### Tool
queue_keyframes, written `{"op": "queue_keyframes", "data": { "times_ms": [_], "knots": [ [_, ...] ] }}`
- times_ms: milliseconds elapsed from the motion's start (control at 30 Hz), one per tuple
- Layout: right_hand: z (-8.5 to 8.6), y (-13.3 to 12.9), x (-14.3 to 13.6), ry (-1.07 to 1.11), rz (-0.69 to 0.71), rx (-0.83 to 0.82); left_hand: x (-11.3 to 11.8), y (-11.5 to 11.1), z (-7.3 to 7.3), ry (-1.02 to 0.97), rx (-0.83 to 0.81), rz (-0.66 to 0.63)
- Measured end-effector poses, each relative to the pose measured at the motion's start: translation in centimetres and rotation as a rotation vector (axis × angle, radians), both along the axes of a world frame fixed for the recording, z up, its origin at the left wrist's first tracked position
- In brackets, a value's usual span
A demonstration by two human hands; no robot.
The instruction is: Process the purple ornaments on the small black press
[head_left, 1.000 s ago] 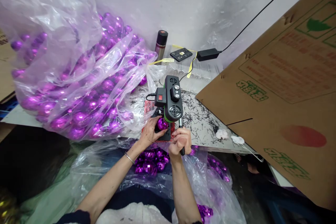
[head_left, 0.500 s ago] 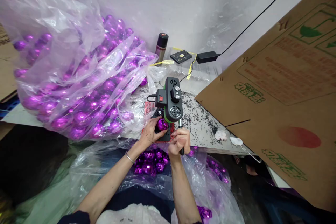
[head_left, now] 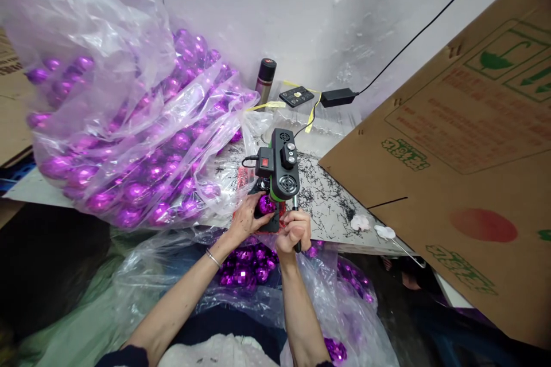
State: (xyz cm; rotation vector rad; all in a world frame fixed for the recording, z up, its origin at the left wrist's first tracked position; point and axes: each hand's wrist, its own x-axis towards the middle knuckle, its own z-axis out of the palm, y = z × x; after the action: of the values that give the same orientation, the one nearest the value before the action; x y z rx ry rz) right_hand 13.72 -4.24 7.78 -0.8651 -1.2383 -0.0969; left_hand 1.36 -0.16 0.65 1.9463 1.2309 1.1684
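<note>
A small black and green bench drill press stands on the table in front of me. My left hand is closed around a shiny purple mirrored ball, which sits under the front end of the machine. The tool tip over the ball is hidden. At the machine's right side my right hand is wrapped round its lever handle. More purple mirrored balls lie in clear plastic over my lap.
A big clear plastic bag of purple balls fills the left. A bottle, a phone and a black power adapter stand behind the machine. A large cardboard box leans in from the right. Dark shavings litter the table.
The view has shifted very slightly. Both hands keep their grip on the ball and the lever, with no clear movement.
</note>
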Motion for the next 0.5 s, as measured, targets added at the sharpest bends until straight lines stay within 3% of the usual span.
{"op": "queue_keyframes", "data": {
  "times_ms": [133,233,333,500],
  "knots": [
    [-0.7,0.1,0.1,-0.071,-0.034,-0.01,0.0,0.0,-0.3,0.016,0.017,0.008],
    [-0.3,0.2,-0.1,-0.101,-0.044,0.014,0.2,0.0,-0.7,0.031,0.042,0.022],
    [1.9,0.1,-0.2,-0.009,-0.078,0.01,0.3,0.2,-1.1,0.029,0.095,0.03],
    [6.9,-0.4,-0.1,0.055,-0.06,-0.214,0.0,0.2,-1.1,0.031,0.165,-0.002]
  ]
}}
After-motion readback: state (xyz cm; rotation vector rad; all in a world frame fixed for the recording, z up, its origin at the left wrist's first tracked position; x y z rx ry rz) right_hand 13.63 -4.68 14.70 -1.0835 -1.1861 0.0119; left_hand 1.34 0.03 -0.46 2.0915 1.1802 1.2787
